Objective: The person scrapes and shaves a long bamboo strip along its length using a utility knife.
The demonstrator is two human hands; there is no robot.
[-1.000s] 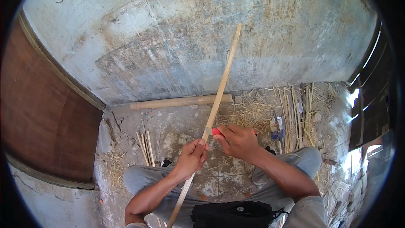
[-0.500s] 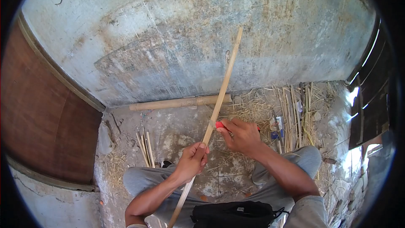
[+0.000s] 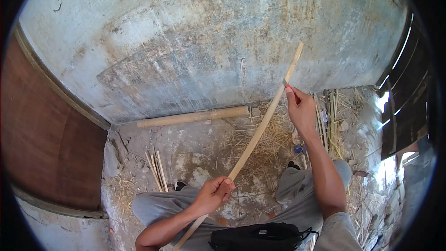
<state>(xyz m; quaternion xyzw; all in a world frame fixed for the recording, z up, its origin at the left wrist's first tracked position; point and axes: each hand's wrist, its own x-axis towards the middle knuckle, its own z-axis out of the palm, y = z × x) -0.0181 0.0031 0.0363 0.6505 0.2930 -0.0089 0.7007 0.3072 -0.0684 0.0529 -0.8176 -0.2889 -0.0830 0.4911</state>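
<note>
A long, pale bamboo strip [image 3: 260, 132] slants from my lap up toward the wall, its far end raised to the right. My left hand [image 3: 214, 196] is wrapped round its lower part, above my left thigh. In my right hand [image 3: 302, 111] is a knife [image 3: 286, 84] with a red handle, mostly hidden by the fingers. Its short blade lies against the strip, a little below the far end.
A bamboo pole [image 3: 195, 116] lies along the foot of the stained wall [image 3: 186, 42]. Thin sticks [image 3: 157, 171] stand at left, more strips [image 3: 332, 121] at right. Shavings [image 3: 265, 144] cover the floor ahead. A black bag [image 3: 255, 238] rests on my lap; a brown panel [image 3: 51, 135] is at left.
My right hand has moved the knife up and to the right along the strip, away from my left hand. The strip's far end has swung right, and my left hand sits slightly lower.
</note>
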